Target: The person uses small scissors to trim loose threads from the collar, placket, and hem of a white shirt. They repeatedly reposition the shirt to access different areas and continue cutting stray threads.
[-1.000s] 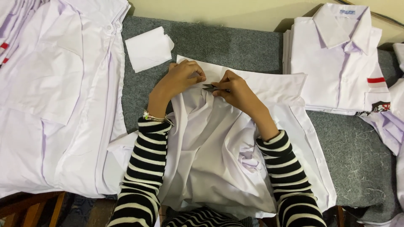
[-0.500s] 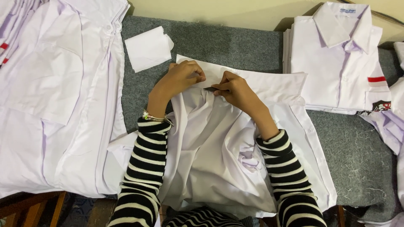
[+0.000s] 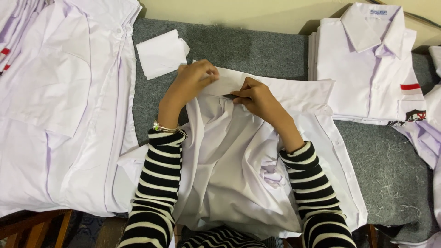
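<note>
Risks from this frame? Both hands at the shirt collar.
1. The right hand pinches a small dark tool, hard to identify, at the collar beside the left hand: a slip might nick cloth or fingers.
2. The shirt hangs over the table edge and might slide off.

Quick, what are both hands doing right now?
Left hand: closed, pinching the collar of the white shirt.
Right hand: closed on a small dark tool at the collar; what kind cannot be told.
</note>
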